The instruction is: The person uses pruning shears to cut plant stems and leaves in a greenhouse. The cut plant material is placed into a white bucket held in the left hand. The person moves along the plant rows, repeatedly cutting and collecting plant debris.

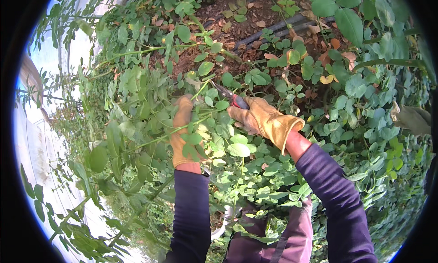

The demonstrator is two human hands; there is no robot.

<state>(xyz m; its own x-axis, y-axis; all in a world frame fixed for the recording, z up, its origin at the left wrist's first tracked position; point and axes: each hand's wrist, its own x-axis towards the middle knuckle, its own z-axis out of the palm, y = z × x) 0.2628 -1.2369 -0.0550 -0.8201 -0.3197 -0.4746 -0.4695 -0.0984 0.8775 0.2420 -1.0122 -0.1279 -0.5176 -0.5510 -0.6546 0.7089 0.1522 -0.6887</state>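
Observation:
Both hands wear yellow leather work gloves. My right hand (255, 117) is closed around the red and dark handles of a pair of pruning shears (234, 98), whose pointed blades aim up and left. The blade tips are close to a cut green stem (202, 88); whether they touch it cannot be told. Left of the shears, my left hand (183, 129) is among leafy stems, partly covered by leaves. Its fingers are hidden at the top, so its hold on a stem is unclear. Another long green stem (164, 136) crosses in front of this glove.
Dense leafy plants surround both arms. Black irrigation pipes (263, 35) lie on brown soil with dry leaves at the top. Thick stems (390, 62) reach in from the right. A white curved object (220, 228) shows beside my legs, and pale sheeting (44, 150) is at the left.

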